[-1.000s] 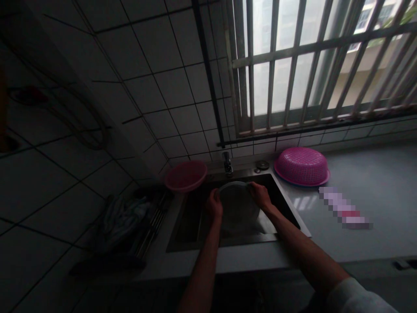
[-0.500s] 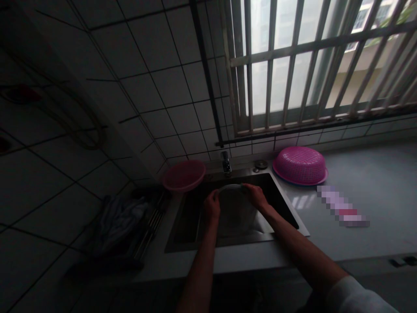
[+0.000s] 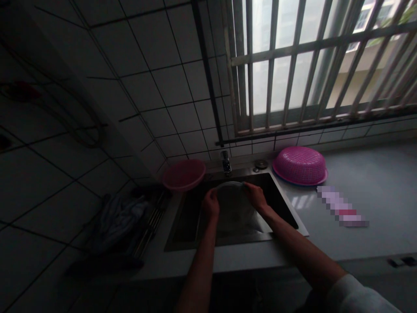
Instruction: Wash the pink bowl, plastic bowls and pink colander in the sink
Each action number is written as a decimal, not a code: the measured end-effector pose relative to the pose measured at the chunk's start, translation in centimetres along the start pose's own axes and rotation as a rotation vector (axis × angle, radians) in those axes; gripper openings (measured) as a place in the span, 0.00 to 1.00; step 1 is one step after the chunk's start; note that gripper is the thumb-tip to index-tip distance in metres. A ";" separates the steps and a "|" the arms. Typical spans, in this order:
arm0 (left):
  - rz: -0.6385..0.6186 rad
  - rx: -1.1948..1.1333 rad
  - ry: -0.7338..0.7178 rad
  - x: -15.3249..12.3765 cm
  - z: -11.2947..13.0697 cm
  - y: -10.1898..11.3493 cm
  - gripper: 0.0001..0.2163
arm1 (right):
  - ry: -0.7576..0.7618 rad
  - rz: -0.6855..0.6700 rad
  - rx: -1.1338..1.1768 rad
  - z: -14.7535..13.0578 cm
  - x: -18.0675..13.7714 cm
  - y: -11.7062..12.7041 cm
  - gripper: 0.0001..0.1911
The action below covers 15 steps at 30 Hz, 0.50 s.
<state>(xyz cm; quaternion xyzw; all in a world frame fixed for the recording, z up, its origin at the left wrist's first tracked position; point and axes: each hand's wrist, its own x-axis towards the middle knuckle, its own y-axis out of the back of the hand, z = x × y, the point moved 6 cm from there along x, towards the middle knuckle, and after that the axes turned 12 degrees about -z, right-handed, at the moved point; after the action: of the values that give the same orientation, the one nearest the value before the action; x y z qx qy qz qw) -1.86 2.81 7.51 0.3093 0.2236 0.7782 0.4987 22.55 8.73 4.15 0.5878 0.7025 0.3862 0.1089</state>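
Over the steel sink (image 3: 187, 244), my two hands grip a round, see-through thing with a pale rim (image 3: 232, 204), perhaps a glass lid or bowl. My left hand (image 3: 211, 203) is closed on its left edge. On the upper right edge, the fingers of my right hand (image 3: 256, 195) pinch the rim. The thing is tilted, and its lower part blends into the dark sink, so its exact kind is unclear. Behind it stands the faucet (image 3: 225, 164), and no water stream can be made out.
A pink basin (image 3: 184, 175) rests at the sink's back left corner. On the right counter (image 3: 374, 174) lie an upturned magenta colander (image 3: 300, 166) and a blurred-out packet (image 3: 342, 207). Dark cloth (image 3: 124, 217) lies at left beside a metal rack (image 3: 150, 226). A barred window is behind.
The round thing's rim has risen slightly and tilted, showing more of its face. Both hands keep their hold, with the right hand shifted only a little.
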 end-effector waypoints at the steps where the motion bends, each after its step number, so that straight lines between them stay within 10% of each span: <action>1: -0.026 0.006 -0.039 -0.1 0.5 -0.4 0.11 | 0.016 -0.015 -0.018 -0.4 -0.1 -0.4 0.21; 6: -0.263 0.072 -0.277 -0.9 3.2 -3.1 0.13 | 0.175 -0.114 -0.073 -3.4 -0.2 -3.0 0.26; 12: 0.049 -0.047 -0.035 0.1 -0.3 0.1 0.12 | 0.023 0.036 -0.026 -0.4 0.0 0.3 0.20; 15: -0.015 -0.022 -0.079 0.0 0.1 -0.9 0.11 | 0.027 0.012 -0.044 -0.6 -0.2 -0.2 0.20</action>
<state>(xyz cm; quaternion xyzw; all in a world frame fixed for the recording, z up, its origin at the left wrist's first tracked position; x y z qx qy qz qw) -1.21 3.19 7.05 0.3324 0.1974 0.7643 0.5161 22.10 8.31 4.31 0.5841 0.6919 0.4100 0.1099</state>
